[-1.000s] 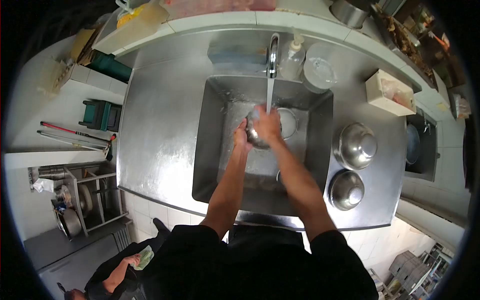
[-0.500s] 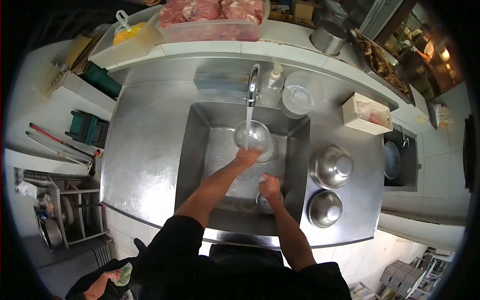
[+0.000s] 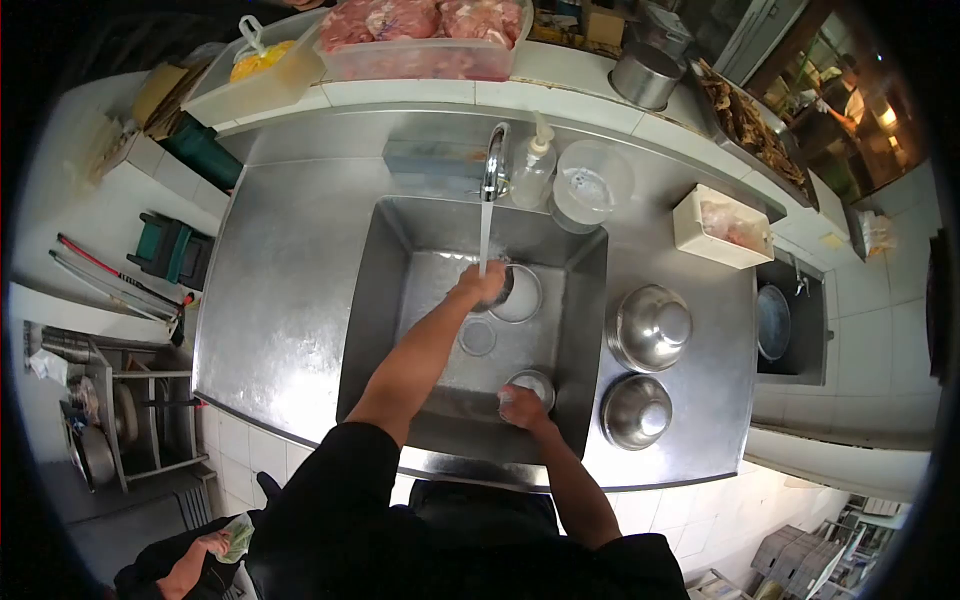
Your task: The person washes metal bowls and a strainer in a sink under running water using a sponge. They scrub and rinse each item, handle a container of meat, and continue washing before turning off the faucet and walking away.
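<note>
Water runs from the chrome faucet (image 3: 495, 165) onto my left hand (image 3: 483, 283), whose fingers are wrapped round the edge of a dark metal bowl (image 3: 507, 284) in the steel sink (image 3: 430, 432). Beside that bowl, a round shiny bowl (image 3: 523, 298) rests on the sink floor, touching or overlapping it. My right hand (image 3: 519, 406) is closed near the sink's lower right part, against a small metal bowl (image 3: 540, 385). What its fingers hold is too small to name. The round drain (image 3: 477, 337) shows between my hands.
Two upturned steel bowls (image 3: 650, 328) (image 3: 637, 411) stand right of the sink. Behind it are a pump bottle (image 3: 533, 172) and a clear tub (image 3: 592, 185). A white container (image 3: 722, 228) sits at the right. Another person's hand (image 3: 215, 542) shows at the lower left.
The bowl under the faucet is now tilted in my left hand, uncovering another bowl and the drain. My right hand has moved down to the small bowl. The view has shifted slightly.
</note>
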The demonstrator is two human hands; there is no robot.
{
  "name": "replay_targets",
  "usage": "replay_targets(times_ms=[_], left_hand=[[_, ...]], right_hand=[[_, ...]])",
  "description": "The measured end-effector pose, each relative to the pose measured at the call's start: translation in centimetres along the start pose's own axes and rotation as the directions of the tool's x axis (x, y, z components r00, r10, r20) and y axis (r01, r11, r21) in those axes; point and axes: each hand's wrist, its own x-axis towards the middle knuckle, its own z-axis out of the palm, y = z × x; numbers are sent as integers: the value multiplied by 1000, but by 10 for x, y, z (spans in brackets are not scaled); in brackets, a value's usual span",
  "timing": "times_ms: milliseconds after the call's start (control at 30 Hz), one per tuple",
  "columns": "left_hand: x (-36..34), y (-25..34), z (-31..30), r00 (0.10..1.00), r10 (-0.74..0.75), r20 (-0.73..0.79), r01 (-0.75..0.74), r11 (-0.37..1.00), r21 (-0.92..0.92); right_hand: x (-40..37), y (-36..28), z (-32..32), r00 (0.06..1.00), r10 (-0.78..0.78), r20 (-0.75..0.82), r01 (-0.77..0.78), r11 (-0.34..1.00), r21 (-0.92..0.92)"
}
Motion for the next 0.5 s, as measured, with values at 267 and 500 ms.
replay_targets(times_ms=[267, 500], left_hand=[[-137, -47, -28, 802, 215, 557, -123, 972, -199], [-74, 195, -127, 762, 554, 337, 75, 441, -894]], right_hand=[[-47, 46, 31, 996, 78, 39, -80, 996, 45], [-81, -5, 3, 988, 153, 25, -154, 987, 50]])
